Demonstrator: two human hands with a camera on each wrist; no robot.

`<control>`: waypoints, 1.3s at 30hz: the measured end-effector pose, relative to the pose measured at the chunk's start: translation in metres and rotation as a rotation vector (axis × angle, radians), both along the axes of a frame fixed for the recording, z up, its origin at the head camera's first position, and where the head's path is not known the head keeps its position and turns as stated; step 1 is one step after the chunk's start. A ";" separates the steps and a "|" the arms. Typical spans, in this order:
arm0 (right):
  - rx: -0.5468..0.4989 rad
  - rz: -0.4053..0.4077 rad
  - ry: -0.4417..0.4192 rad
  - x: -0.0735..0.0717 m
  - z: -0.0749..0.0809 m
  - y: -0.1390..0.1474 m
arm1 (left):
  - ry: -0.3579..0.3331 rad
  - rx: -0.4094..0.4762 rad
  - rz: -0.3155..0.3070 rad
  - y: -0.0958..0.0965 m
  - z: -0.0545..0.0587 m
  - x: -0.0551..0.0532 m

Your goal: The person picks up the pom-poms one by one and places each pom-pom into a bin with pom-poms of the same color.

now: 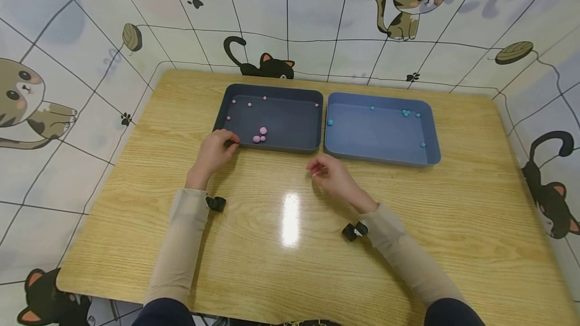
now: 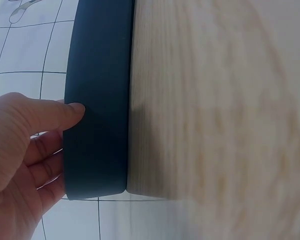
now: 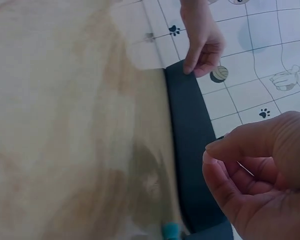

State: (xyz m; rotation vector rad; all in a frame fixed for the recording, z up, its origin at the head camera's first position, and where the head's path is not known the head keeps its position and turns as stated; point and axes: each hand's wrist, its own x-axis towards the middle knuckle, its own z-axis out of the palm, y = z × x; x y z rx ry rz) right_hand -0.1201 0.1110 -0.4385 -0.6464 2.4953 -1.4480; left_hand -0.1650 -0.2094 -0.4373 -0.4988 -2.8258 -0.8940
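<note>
The left hand (image 1: pixel 213 150) grips the dark tray (image 1: pixel 292 119) near its front left corner, thumb against the outer wall and fingers (image 2: pixel 46 169) behind the rim. The right hand (image 1: pixel 334 176) is just in front of the tray's front right corner, fingers bent, thumb tip at the forefinger. The left forearm (image 1: pixel 178 245) and right forearm (image 1: pixel 410 253) stretch towards the tray from its near side.
</note>
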 end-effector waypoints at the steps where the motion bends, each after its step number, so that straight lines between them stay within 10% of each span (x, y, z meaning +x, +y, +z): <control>1: -0.001 0.000 0.016 -0.002 0.001 0.000 | -0.002 -0.001 0.001 0.000 0.000 0.000; 39: -0.100 -0.128 -0.053 -0.060 0.043 -0.026 | 0.012 -0.005 -0.002 -0.001 -0.003 -0.001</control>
